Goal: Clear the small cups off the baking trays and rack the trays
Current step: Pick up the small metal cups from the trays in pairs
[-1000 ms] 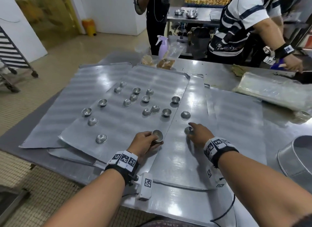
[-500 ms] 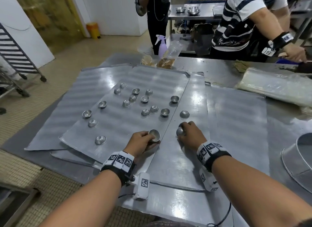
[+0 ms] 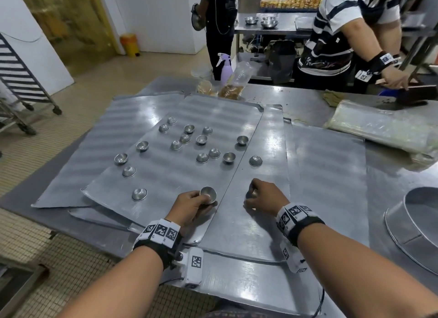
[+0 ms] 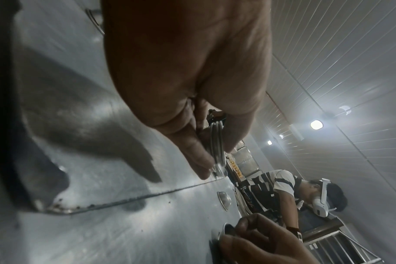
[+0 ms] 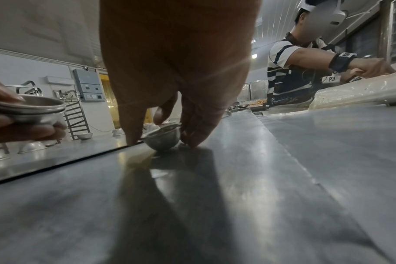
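a nested stack of small cups [image 3: 208, 194] sits pinched in the left hand [image 3: 189, 205] above the top tray [image 3: 166, 175]. right hand [image 3: 265, 197] grasps one cup [image 5: 162, 141] resting upright on the neighbouring tray [image 3: 237, 223].

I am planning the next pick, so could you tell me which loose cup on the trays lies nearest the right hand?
The upside-down cup just beyond the right hand, alone on the right-hand tray; the other loose cups all sit on the tray left of the seam.

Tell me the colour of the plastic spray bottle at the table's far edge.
The plastic spray bottle is pale purple, trigger head included; the head view shows it best.
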Tool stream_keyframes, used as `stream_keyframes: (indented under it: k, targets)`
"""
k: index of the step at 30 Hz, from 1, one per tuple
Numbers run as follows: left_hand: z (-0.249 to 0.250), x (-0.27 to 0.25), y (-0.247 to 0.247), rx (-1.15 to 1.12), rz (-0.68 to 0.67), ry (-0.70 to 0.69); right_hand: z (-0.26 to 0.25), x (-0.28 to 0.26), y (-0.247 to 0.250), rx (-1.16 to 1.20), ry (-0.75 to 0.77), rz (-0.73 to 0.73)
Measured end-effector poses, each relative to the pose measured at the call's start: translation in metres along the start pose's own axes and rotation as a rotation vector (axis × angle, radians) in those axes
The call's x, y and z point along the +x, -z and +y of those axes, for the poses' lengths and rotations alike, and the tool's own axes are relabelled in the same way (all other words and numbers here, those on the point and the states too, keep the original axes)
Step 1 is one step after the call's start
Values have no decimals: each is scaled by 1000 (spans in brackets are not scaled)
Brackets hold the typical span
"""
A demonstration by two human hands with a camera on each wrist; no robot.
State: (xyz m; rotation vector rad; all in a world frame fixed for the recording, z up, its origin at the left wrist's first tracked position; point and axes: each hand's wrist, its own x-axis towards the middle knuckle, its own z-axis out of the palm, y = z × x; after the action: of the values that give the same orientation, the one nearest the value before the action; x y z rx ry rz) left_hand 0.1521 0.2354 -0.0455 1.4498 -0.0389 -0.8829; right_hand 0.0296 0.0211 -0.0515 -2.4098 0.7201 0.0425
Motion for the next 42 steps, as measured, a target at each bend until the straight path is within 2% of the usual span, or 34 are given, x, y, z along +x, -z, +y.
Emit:
stream_keyframes:
  k: [5, 9, 13, 17, 22, 27, 32, 37, 42]
  targets:
    - [4, -4, 17, -17, -7, -16, -5, 1, -4, -138, 2, -36]
    - [11, -11, 30, -171, 32, -19, -10, 3, 1, -250, -67, -30]
    - [19, -18, 46, -316, 80, 11, -29, 6, 5, -195, -91, -14]
    - [25, -19, 67, -420, 133, 38, -92, 9, -4, -83, 100, 39]
    - [31, -20, 102, -401, 148, 25, -180, 13, -36, 18, 384, 27]
    - [37, -26, 138, -368, 169, -42, -235, 11, -79, -137, 472, -47]
    - [43, -40, 176, -393, 171, -61, -265, 17, -115, -124, 503, -41]
    - [39, -51, 216, -351, 213, -107, -291, 13, -142, -61, 485, -113]
    - [36, -49, 247, -362, 270, -78, -288, 29, -142, -1, 342, -40]
